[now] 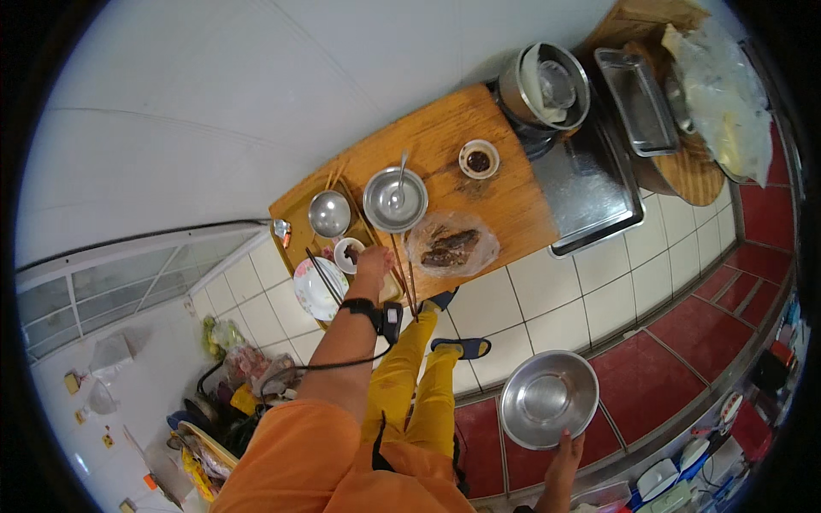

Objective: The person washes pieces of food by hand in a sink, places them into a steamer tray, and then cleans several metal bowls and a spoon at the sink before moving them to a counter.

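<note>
My right hand (567, 454) grips the rim of a wide stainless steel bowl (548, 401), which holds nothing visible and is out to the right above the red-tiled ledge. My left hand (374, 264) reaches over a tray (300, 249) at the left end of the wooden table, beside a small white bowl (345, 264) with dark food in it. Its fingers are bunched, and I cannot make out whether anything is between them. Just right of that hand, long brown chopsticks (411, 282) lie across the table's front edge. A floral plate (309, 288) carries dark chopsticks (325, 277).
On the wooden table (513, 199) are a steel bowl with a spoon (396, 200), a clear plastic bag of dark food (452, 247) and a cup of dark sauce (478, 159). The tray also bears a small metal bowl (330, 214). A pot (545, 86) stands behind, right.
</note>
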`<state>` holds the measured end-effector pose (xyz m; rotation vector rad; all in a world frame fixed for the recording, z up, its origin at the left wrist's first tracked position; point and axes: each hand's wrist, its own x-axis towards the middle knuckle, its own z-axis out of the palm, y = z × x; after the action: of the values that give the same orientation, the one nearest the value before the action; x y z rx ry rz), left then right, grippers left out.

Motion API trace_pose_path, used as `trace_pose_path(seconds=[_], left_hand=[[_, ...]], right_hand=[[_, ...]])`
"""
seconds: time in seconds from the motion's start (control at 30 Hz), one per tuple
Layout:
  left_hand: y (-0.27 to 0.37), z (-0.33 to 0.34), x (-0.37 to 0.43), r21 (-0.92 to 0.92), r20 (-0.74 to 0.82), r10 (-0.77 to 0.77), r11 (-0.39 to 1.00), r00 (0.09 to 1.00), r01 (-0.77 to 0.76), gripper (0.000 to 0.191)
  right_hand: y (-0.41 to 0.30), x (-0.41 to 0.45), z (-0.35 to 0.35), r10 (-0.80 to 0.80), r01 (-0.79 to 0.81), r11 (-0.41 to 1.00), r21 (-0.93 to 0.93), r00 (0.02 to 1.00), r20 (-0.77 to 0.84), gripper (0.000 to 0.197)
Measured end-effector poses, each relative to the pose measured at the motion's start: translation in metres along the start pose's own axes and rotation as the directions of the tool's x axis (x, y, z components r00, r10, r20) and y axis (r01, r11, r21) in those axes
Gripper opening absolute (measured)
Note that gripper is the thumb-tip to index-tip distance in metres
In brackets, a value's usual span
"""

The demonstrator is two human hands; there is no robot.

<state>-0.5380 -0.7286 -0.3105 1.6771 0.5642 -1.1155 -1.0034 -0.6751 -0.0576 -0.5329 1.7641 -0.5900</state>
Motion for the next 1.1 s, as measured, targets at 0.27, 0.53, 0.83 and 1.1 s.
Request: trace_pose_path(seconds=[0.27, 0.53, 0.83, 1.1], left_hand=[[-0.012, 0.02, 0.08, -0.14, 0.087, -0.025, 0.989, 0.996, 0.037, 0.017], [0.003, 0.034, 0.068, -0.074, 0.009, 0.045, 0.996, 0.999, -0.044, 0.015], [0.085, 0.053, -0.107, 0.226, 0.362, 0.467, 0.796, 0.807, -0.562, 0.025], [0.125, 0.042, -0.204, 0.162, 0.59, 0.328, 0.847, 0.738, -0.506, 0.024]], right_hand=[[0.004, 0.032, 0.046, 0.088, -0.084, 0.988, -0.133, 0.996, 0.025, 0.037], [0.003, 0.044, 0.06, 0.043, -0.014, 0.978, -0.208, 0.99, 0.134, 0.042], [-0.014, 0.04, 0.077, 0.058, -0.045, 0.981, -0.188, 0.996, 0.063, 0.045], [-0.007, 0.029, 0.068, 0.005, 0.002, 0.998, -0.068, 0.993, 0.114, 0.042]])
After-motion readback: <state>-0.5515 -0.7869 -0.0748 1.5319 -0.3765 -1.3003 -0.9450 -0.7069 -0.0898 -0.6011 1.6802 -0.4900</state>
